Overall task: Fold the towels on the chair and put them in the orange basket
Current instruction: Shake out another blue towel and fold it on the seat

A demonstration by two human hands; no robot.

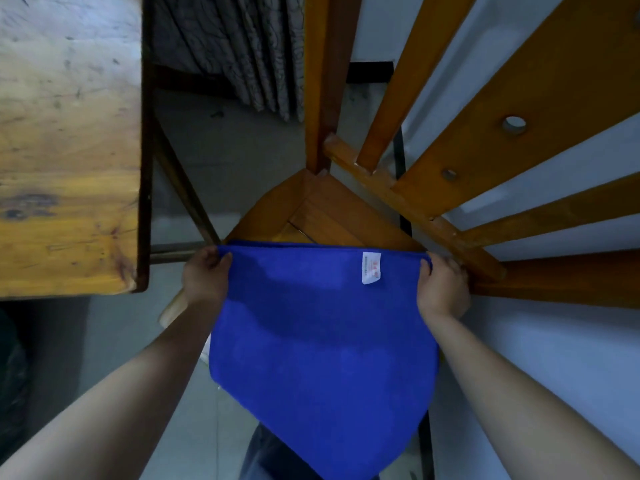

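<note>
Blue towel (322,341) bears white tag (371,268), print illegible.

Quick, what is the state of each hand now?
Left hand: grips the top left corner of the blue towel.
Right hand: grips the top right corner of the same towel.

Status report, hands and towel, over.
Left hand, right hand: each pinches a top corner of blue towel. Towel hangs spread before wooden chair. Orange basket not in view.

A wooden chair (332,216) stands mid-frame on the grey tiled floor (221,140), its slatted back fanning toward the upper right. A scuffed, stained wooden table (69,150) fills the upper left.
</note>
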